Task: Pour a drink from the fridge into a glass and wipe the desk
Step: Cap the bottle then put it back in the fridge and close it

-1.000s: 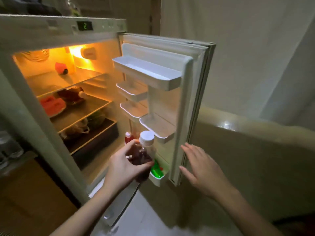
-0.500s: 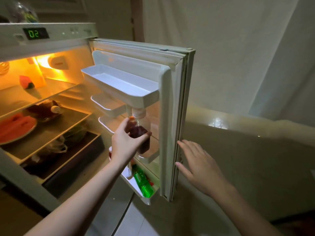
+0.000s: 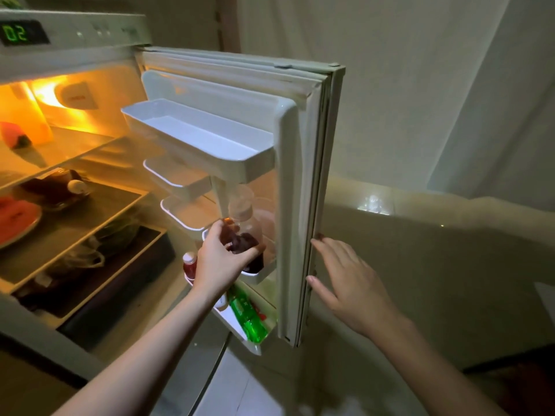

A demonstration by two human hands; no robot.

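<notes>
The fridge stands open, its door [image 3: 303, 181] swung out to the right. My left hand [image 3: 220, 259] grips a clear plastic bottle [image 3: 244, 226] holding dark red drink, tilted inside the door just under the top door shelf [image 3: 198, 136]. The bottle's lower part sits over a small door shelf [image 3: 259, 276]. My right hand [image 3: 351, 280] is flat, with straight fingers touching the door's outer edge. No glass is in view.
A green bottle [image 3: 249, 318] lies in the lowest door shelf, and a red-capped bottle [image 3: 189, 264] stands by my left wrist. Inside the fridge are a plate of red slices [image 3: 16, 217], a dark bottle [image 3: 55, 187] and bags. A beige wall ledge [image 3: 420, 205] runs right.
My left hand lifted the bottle from the lower door shelf up toward the middle shelves, tilting it. The view swung left and closer. My right hand stayed at the door edge.
</notes>
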